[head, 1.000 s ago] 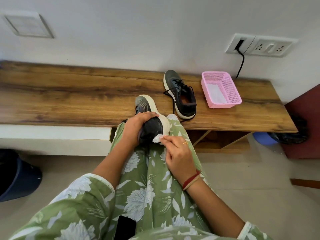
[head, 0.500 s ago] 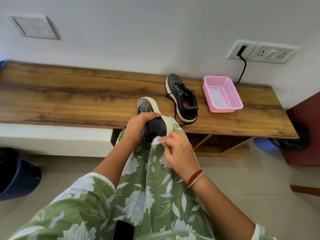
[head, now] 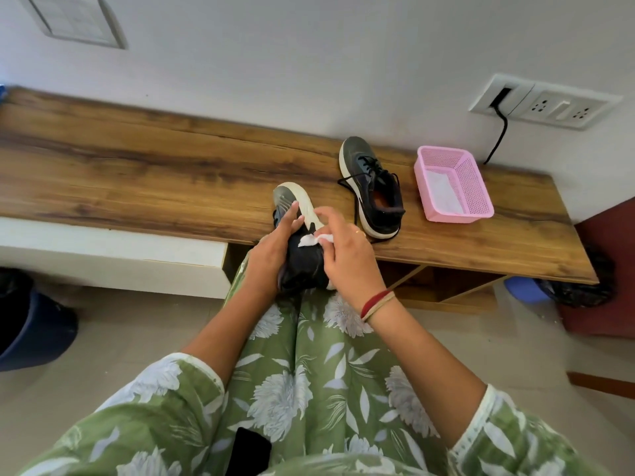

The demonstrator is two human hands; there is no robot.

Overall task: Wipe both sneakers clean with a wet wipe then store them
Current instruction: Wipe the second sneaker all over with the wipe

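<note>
Head view, centre of frame: the person's left hand (head: 271,255) grips the first sneaker (head: 304,266), which rests on the lap with its toe toward the tabletop (head: 137,180). The right hand (head: 347,259) pinches a white wet wipe (head: 314,239) against the dark upper, near the pale sole. The second sneaker (head: 372,187) stands upright on the tabletop, right of centre, laces loose. A pink basket (head: 477,187) sits just beside it, further right, with a white sheet inside.
</note>
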